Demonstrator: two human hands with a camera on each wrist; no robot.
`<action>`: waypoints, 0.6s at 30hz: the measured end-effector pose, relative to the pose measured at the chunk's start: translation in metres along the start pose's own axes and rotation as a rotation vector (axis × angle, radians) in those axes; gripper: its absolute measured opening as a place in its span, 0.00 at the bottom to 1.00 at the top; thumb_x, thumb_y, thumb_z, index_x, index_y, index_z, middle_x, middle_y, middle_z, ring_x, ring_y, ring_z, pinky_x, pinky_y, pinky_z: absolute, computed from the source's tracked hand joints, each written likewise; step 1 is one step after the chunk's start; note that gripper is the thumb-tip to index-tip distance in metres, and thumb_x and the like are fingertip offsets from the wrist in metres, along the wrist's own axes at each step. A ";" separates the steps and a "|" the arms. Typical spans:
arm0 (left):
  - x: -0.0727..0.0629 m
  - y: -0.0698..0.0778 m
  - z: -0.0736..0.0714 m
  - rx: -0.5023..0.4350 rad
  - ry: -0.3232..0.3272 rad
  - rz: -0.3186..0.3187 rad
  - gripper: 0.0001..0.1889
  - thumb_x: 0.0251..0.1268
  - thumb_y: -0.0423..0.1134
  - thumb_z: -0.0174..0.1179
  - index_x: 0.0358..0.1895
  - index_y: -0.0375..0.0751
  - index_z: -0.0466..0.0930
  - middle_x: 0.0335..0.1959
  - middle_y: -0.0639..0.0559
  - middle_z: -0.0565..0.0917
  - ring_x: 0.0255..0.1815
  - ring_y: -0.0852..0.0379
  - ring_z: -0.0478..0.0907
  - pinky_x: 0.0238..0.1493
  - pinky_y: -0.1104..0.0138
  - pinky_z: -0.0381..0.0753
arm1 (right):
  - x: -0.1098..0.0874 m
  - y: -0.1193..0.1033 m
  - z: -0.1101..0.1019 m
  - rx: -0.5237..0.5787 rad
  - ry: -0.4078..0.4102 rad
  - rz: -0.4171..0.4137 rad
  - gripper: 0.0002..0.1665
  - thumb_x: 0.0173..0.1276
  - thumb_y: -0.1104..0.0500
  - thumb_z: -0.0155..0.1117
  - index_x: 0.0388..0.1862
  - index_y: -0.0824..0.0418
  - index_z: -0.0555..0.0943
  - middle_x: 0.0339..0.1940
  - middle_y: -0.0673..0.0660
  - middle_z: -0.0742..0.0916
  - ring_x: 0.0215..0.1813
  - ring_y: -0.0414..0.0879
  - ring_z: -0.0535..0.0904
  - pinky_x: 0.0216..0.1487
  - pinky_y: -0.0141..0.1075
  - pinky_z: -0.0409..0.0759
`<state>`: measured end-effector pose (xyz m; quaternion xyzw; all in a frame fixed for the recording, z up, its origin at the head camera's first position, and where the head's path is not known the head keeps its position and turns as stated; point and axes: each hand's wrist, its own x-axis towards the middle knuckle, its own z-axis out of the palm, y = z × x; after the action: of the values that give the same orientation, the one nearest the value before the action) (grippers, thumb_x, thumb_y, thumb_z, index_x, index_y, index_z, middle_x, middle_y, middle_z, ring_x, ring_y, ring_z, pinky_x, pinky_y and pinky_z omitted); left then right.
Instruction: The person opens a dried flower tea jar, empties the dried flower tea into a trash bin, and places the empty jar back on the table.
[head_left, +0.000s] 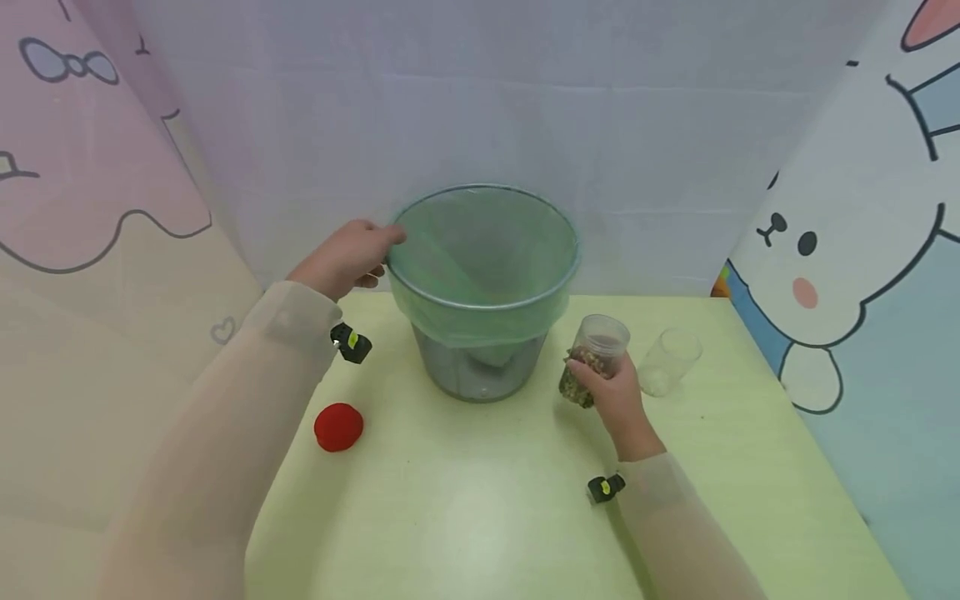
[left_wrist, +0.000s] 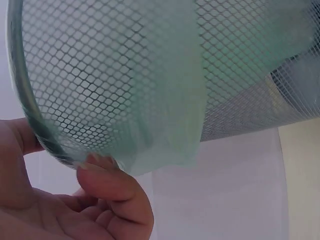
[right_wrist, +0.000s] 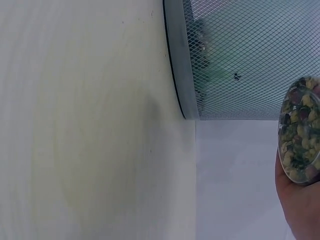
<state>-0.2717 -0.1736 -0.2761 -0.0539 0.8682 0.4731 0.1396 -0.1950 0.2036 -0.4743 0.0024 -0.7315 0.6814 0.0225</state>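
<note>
A mesh trash bin (head_left: 480,379) stands at the back of the table, a thin green bag (head_left: 487,321) lining it and folded out over the rim. At the bin's left side my left hand (head_left: 356,254) grips the bag-covered rim, thumb on one side and curled fingers on the other, as the left wrist view shows. My right hand (head_left: 617,400) holds a clear plastic jar (head_left: 603,333) right of the bin. Dried bits, yellowish, green and dark, like a flower tea mix (right_wrist: 302,132), fill its lower part. The jar's top is uncovered and it tilts slightly.
Right of the held jar a second clear jar (head_left: 670,362) is on the pale yellow table (head_left: 457,500). A round red lid (head_left: 339,427) lies toward the left edge. White curtain (head_left: 487,108) hangs behind, with cartoon-printed sheets on both sides.
</note>
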 end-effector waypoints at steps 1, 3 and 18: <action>-0.002 -0.001 0.000 0.036 0.011 0.011 0.25 0.78 0.58 0.49 0.59 0.40 0.64 0.47 0.46 0.70 0.45 0.49 0.69 0.50 0.59 0.75 | -0.001 -0.001 0.000 -0.007 -0.004 0.001 0.43 0.70 0.53 0.71 0.76 0.64 0.61 0.66 0.63 0.74 0.66 0.54 0.71 0.69 0.51 0.67; -0.006 -0.003 0.000 0.124 0.043 0.027 0.28 0.79 0.60 0.47 0.63 0.38 0.64 0.52 0.43 0.71 0.49 0.46 0.71 0.52 0.55 0.75 | -0.003 -0.004 0.000 -0.024 -0.013 -0.005 0.43 0.70 0.54 0.71 0.76 0.64 0.62 0.66 0.64 0.75 0.65 0.54 0.71 0.68 0.51 0.68; -0.059 -0.017 0.007 0.385 0.179 0.210 0.30 0.81 0.61 0.41 0.62 0.35 0.67 0.49 0.41 0.76 0.48 0.43 0.73 0.51 0.49 0.73 | -0.018 -0.046 0.006 -0.203 -0.242 -0.184 0.34 0.64 0.62 0.75 0.66 0.66 0.72 0.56 0.63 0.82 0.57 0.54 0.78 0.56 0.51 0.78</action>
<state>-0.2106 -0.1791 -0.2759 0.0227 0.9522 0.3039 0.0197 -0.1756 0.1943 -0.4295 0.1490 -0.7906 0.5939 -0.0030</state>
